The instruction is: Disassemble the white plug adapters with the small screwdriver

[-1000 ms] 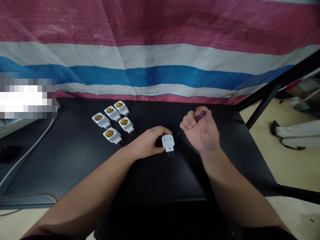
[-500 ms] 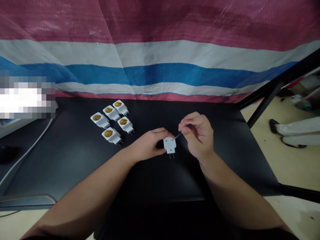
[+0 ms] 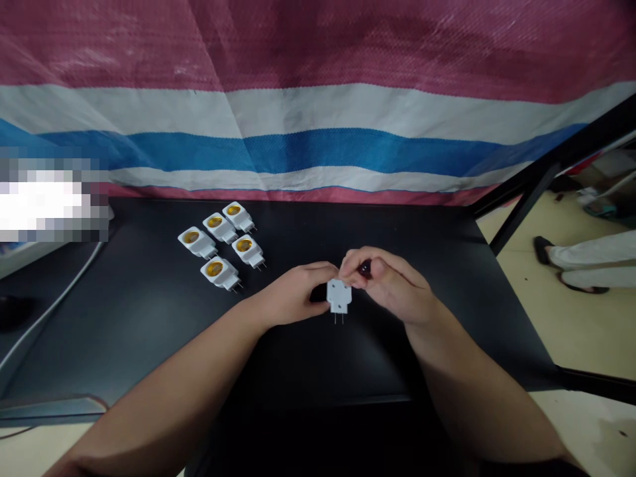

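Observation:
My left hand pinches a white plug-in lamp socket by its left side. The socket's flat back faces me, showing several small screw holes, and its two metal prongs point down toward me. Closed round a small screwdriver, my right hand is at the socket's upper right corner. Only the dark handle end shows; the shaft and tip are hidden by the fingers. To the left, several like white lamp sockets with gold-coloured round openings lie grouped on the black table.
A striped red, white and blue sheet hangs behind the table. On the left are a white cable, a dark object and a blurred-out bright area. A black metal frame rises at right, with a person's legs beyond.
My right hand has moved left and down, closer to the socket, and its fingers now cover the screwdriver shaft that showed before. My left hand keeps hold of the socket.

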Demonstrator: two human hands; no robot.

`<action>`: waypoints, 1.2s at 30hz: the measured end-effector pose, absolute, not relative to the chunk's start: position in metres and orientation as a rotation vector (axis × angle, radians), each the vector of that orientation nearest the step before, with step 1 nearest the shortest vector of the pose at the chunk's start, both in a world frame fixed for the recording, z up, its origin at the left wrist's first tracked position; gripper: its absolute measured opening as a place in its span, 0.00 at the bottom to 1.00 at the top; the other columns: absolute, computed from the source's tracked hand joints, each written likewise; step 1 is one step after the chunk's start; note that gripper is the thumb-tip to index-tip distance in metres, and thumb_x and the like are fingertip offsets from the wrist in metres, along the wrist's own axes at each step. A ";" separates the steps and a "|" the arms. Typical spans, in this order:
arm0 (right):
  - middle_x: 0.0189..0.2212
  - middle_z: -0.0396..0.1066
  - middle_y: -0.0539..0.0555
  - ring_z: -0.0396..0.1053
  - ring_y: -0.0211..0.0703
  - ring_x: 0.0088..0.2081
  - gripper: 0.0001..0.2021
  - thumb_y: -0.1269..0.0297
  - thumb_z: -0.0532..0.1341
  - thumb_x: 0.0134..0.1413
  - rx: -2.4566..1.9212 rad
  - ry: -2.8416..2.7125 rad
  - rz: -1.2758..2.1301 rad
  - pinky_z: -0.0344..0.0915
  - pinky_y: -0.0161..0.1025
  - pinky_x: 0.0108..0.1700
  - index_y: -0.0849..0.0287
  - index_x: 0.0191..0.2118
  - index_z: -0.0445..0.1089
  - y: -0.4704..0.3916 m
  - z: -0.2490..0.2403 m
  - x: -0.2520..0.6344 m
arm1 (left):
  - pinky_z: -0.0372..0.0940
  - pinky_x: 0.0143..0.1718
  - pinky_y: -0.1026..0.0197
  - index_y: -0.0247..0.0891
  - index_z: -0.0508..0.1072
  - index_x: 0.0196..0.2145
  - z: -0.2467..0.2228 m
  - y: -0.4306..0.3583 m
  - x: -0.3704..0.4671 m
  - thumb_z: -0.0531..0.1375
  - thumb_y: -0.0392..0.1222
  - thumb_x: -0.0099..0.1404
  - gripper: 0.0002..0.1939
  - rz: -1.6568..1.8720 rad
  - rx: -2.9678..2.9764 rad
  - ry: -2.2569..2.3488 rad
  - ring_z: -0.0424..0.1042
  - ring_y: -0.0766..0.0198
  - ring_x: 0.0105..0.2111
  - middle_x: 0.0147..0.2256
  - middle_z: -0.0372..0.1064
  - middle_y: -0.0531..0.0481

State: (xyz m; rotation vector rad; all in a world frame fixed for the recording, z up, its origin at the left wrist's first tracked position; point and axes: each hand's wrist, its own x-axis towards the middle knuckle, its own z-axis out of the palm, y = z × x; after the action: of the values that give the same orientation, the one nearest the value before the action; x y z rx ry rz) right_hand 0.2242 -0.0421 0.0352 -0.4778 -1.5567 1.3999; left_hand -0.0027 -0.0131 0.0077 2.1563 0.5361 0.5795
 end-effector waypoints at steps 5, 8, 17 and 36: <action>0.28 0.59 0.43 0.56 0.39 0.27 0.06 0.54 0.63 0.77 -0.334 -1.378 1.463 0.58 0.39 0.32 0.45 0.51 0.67 -0.044 0.021 0.210 | 0.75 0.54 0.50 0.43 0.77 0.54 0.008 -0.019 0.002 0.65 0.28 0.64 0.22 0.563 2.132 0.521 0.80 0.53 0.49 0.51 0.78 0.45; 0.36 0.67 0.47 0.65 0.38 0.30 0.02 0.59 0.63 0.76 -0.361 -1.351 1.369 0.64 0.39 0.32 0.45 0.50 0.70 -0.040 0.019 0.213 | 0.75 0.53 0.51 0.42 0.77 0.55 0.008 -0.019 0.002 0.66 0.29 0.66 0.21 0.548 2.130 0.525 0.80 0.52 0.51 0.52 0.78 0.44; 0.28 0.63 0.47 0.65 0.39 0.29 0.18 0.54 0.53 0.82 -0.389 -1.347 1.464 0.67 0.42 0.36 0.54 0.47 0.78 -0.037 0.027 0.218 | 0.74 0.52 0.52 0.41 0.76 0.55 0.008 -0.016 0.001 0.66 0.29 0.66 0.21 0.567 2.141 0.495 0.79 0.54 0.50 0.50 0.77 0.44; 0.26 0.61 0.43 0.56 0.36 0.25 0.10 0.50 0.63 0.76 -0.265 -1.237 1.509 0.60 0.37 0.33 0.49 0.46 0.68 -0.041 0.034 0.208 | 0.73 0.55 0.51 0.41 0.77 0.55 0.008 -0.017 0.001 0.66 0.29 0.66 0.21 0.564 2.108 0.505 0.79 0.53 0.51 0.51 0.77 0.44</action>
State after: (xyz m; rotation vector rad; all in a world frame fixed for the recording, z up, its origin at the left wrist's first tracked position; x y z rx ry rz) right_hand 0.2085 -0.0414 0.0339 -0.2654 -1.2372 1.5090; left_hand 0.0011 -0.0169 0.0083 2.1077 0.5046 0.5638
